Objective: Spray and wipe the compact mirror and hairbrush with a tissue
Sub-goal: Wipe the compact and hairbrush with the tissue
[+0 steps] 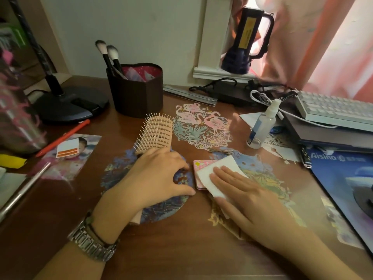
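Observation:
A pink compact mirror [198,166] lies closed on the brown desk [181,249], mostly covered by a folded white tissue [221,168]. My right hand [248,201] lies flat on the tissue, fingers pressing it onto the mirror. My left hand [157,178] touches the mirror's left edge with thumb and forefinger. A beige vented hairbrush [156,134] lies bristles-up under my left hand; its handle runs beneath the wrist. A clear spray bottle [262,126] stands upright to the right, behind the mirror.
A dark brush holder [139,96] with makeup brushes stands at the back. A black lamp base [70,104] sits at left, with a red pen [62,137] and photo nearby. A white keyboard [333,110], cables and a blue booklet [343,174] crowd the right.

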A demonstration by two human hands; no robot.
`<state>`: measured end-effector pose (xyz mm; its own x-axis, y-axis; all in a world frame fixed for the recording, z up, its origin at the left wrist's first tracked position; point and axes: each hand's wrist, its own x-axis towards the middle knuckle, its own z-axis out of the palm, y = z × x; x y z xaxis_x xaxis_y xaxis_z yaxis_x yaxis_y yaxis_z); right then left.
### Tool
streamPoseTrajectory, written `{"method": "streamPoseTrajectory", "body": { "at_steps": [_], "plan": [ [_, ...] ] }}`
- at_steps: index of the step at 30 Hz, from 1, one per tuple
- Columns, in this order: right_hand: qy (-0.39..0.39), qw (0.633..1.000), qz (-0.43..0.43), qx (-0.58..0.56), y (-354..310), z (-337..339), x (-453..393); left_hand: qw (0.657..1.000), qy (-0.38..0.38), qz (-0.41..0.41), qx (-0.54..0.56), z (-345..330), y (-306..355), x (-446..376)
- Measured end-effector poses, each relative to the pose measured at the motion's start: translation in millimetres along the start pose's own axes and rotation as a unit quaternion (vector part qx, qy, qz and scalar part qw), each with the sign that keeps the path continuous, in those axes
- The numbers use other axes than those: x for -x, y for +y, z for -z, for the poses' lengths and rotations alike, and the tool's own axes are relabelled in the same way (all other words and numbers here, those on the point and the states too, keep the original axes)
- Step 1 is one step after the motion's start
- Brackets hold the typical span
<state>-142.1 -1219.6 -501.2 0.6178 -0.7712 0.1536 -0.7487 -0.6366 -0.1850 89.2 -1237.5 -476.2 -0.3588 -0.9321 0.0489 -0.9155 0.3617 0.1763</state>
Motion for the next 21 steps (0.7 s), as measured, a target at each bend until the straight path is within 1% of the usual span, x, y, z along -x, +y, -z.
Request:
{"method": "streamPoseTrajectory", "body": {
  "at_steps": [4,13,21],
  "plan": [
    [0.012,1.000,0.009,0.009,0,1,3,1.000,-0.006,-0.002,-0.002,0,1,-1],
    [0.019,1.000,0.015,-0.012,5,-4,-34,1.000,-0.001,-0.001,-0.006,0,1,0],
    [0.014,0.999,0.036,-0.013,-1,-3,-1,1.000,0.000,-0.003,0.003,-1,-1,-1]
  ]
}}
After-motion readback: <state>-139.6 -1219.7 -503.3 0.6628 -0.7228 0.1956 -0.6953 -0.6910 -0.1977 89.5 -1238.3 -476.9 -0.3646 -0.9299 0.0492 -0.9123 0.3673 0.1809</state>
